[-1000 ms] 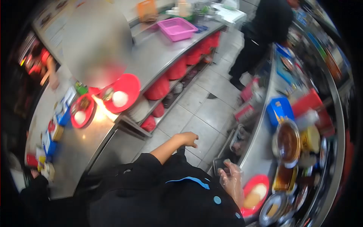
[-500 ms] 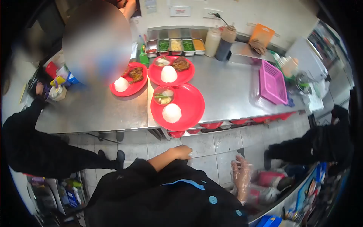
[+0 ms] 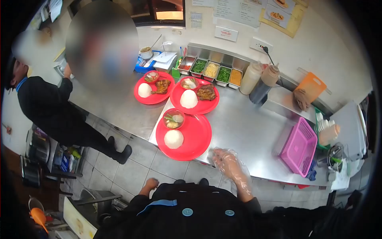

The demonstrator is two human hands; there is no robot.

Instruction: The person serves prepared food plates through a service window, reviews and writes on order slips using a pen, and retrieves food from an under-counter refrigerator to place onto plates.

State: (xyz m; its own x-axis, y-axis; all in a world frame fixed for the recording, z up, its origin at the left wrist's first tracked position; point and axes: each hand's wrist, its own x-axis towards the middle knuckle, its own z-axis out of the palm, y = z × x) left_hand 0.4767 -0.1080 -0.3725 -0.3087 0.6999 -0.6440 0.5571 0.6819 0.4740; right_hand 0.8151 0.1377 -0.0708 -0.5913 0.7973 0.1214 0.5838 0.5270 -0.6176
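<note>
My right hand, in a clear plastic glove, is at the steel counter's front edge, its fingers loosely spread with nothing in them. Just left of it is a red plate with a rice mound and a small bowl of vegetables. My left hand hangs low before my body, below the counter; its fingers look curled but are too small to make out. Behind the nearest plate, a second red plate bears rice, a bowl and browned meat. A smaller red plate holds similar food.
Steel tins of toppings line the wall beside two squeeze bottles. A pink basket and an orange board are on the right. A co-worker in black stands at the left; a blurred patch hides part of the counter.
The view has turned and come nearer the counter. My gloved right hand has moved up to the counter edge beside the nearest plate; my left hand has dropped back toward my body.
</note>
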